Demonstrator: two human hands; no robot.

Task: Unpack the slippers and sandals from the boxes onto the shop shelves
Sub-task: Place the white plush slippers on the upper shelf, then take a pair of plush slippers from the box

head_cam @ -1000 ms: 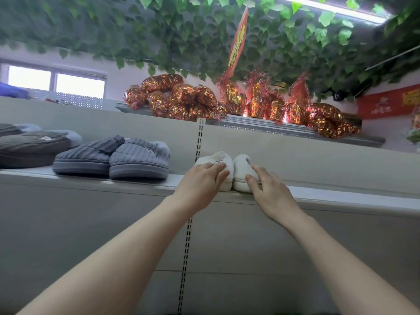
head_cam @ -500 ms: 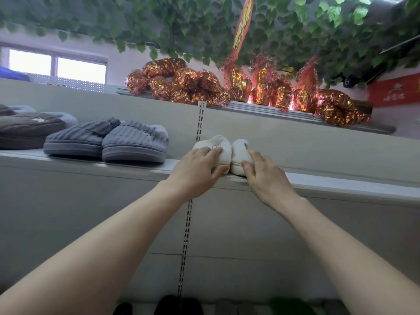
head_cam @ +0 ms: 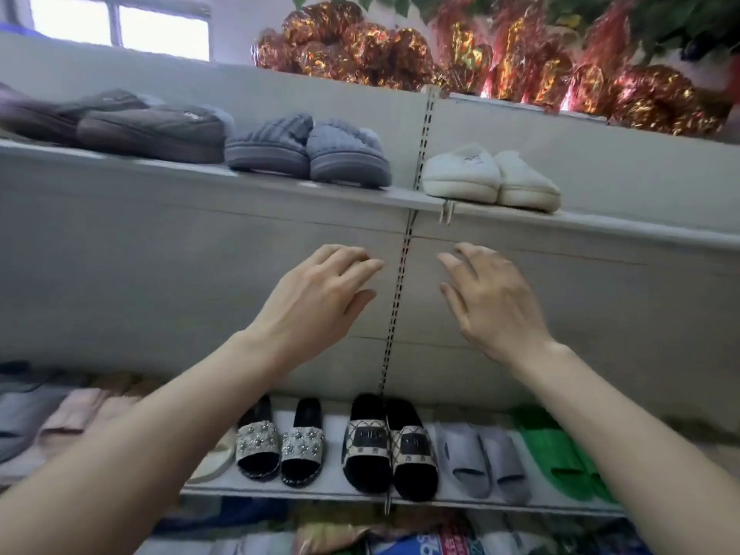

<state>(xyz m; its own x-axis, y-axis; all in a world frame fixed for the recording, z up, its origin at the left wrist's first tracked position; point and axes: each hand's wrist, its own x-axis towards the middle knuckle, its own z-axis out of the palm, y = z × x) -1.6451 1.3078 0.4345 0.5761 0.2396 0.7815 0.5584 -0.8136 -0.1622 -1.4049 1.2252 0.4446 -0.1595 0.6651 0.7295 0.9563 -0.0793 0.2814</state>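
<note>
our left hand (head_cam: 316,298) and right hand (head_cam: 496,302) hang in front of the shelf's back panel, each grip apart and holding nothing, fingers loosely spread, well below the upper shelf (head_cam: 600,228). directly above them sits the white slipper pair (head_cam: 490,180), two slippers touching side by side, toes outward at the shelf edge, so a shopper likely sees the pair as a set. we judge this pair placed and the hands free for the next box. to the left on that shelf we count one grey ribbed pair (head_cam: 308,152), then a dark brown pair (head_cam: 132,128), partly blurred. on the lower shelf (head_cam: 320,494) we count four clear pairs in a row: beaded sandals (head_cam: 278,444), patterned black slides (head_cam: 386,444), grey slides (head_cam: 482,462) and green slides (head_cam: 560,450); pale pink ones further left are too blurred to count. no boxes are in view.
</note>
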